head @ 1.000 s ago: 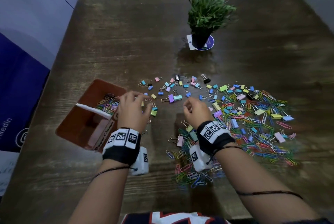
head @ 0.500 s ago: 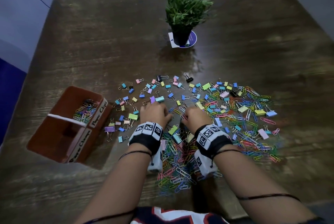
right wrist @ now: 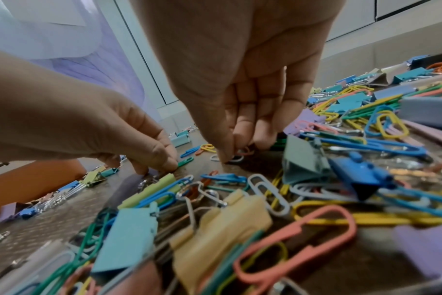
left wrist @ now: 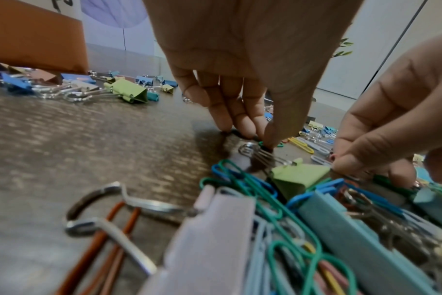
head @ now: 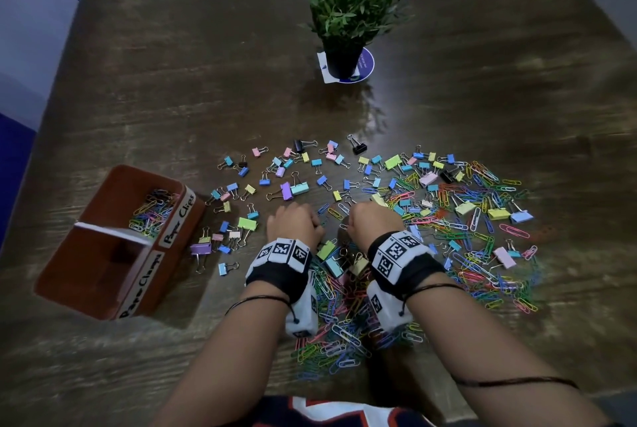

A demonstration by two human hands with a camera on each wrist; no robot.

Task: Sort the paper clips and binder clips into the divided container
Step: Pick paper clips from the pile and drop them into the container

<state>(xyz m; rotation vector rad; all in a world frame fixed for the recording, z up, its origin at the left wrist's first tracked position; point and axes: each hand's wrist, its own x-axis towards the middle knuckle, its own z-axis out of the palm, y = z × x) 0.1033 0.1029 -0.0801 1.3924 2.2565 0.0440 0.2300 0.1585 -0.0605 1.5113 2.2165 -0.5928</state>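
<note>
Both your hands have come off the box side and dropped into the middle of the pile since a second ago, when your left hand (head: 295,224) hovered beside the rust-brown divided cardboard container (head: 103,256); now it works just beside your right hand (head: 374,224) on the dark wooden worktop (head: 206,82). Look at those left fingers (left wrist: 241,119), curled down and pinching a small green wire paper clip (left wrist: 278,144) flat against the wood. Your right fingers (right wrist: 262,127) are bunched tip-down too, nipping at a pale paper clip (right wrist: 231,158), though whether it's truly gripped I cannot tell. You go fingertips-down because, I'd judge, these flat wires give nothing else to grab.

The container sits well to your left, labels facing you: coloured paper clips (head: 153,211) already lie in the far compartment, while the near one looks bare. The pastel metal binder clips (head: 291,189) lie mostly apart towards the box, with the loose paper clips (head: 482,226) spread to your right. Plenty left to sort. The green potted plant (head: 348,9) stands well beyond it all
</note>
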